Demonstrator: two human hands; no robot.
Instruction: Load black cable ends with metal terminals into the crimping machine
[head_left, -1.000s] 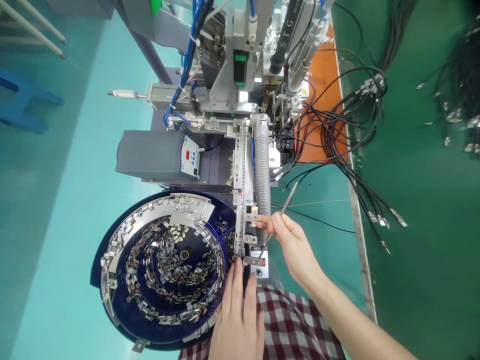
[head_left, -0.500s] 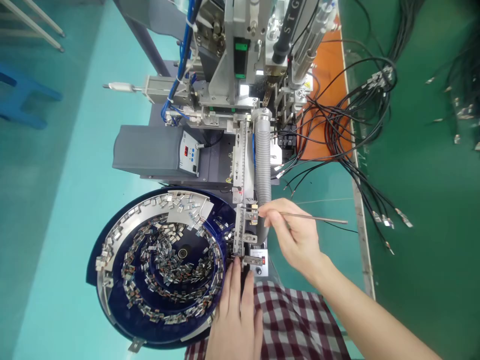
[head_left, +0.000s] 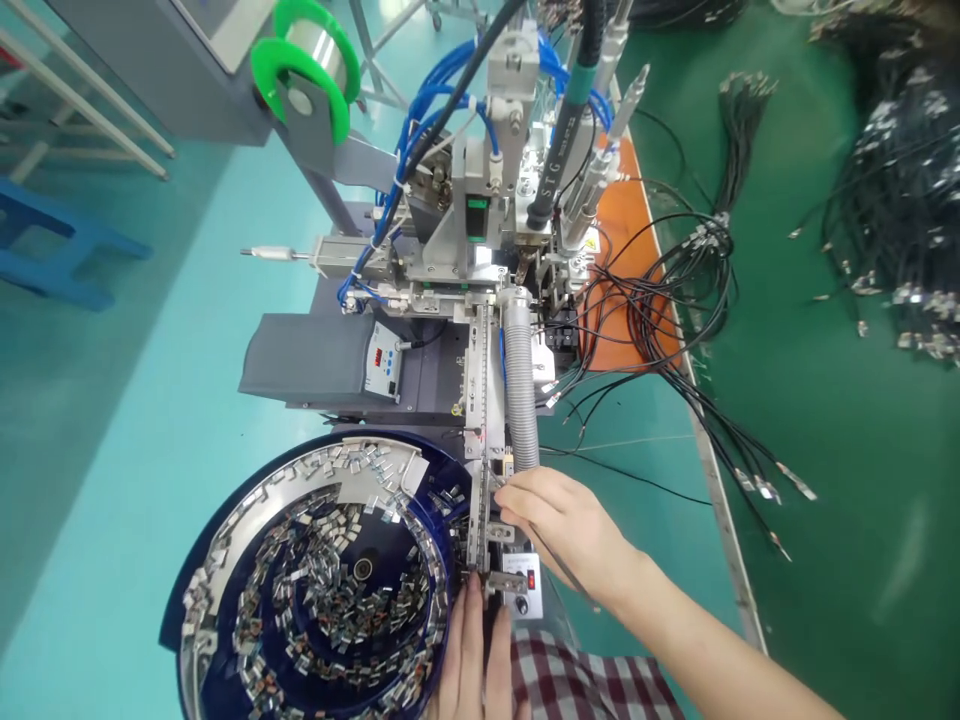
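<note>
My right hand [head_left: 559, 515] is closed on a thin metal rod [head_left: 562, 570], beside a narrow metal feed track [head_left: 484, 400]. The rod's back end slants down toward my wrist, and its front end is partly hidden by my fingers at the track. My left hand [head_left: 480, 660] lies with fingers stretched out, fingertips at the near end of the track. To its left is a dark blue round feeder bowl [head_left: 420, 690] full of small metal connector pieces [head_left: 334, 590].
A grey ribbed hose [head_left: 519, 380] runs alongside the track. Behind stand a machine [head_left: 480, 215] with blue tubes and a grey control box [head_left: 315, 355]. Black cables [head_left: 660, 290] lie over an orange mat [head_left: 622, 345]. A small switch box [head_left: 523, 585] sits below my right hand.
The view has tilted up, so everything sits lower and a green spool shows. My right hand has shifted closer to the track, and the rod has swung from nearly level to slanting down right.
</note>
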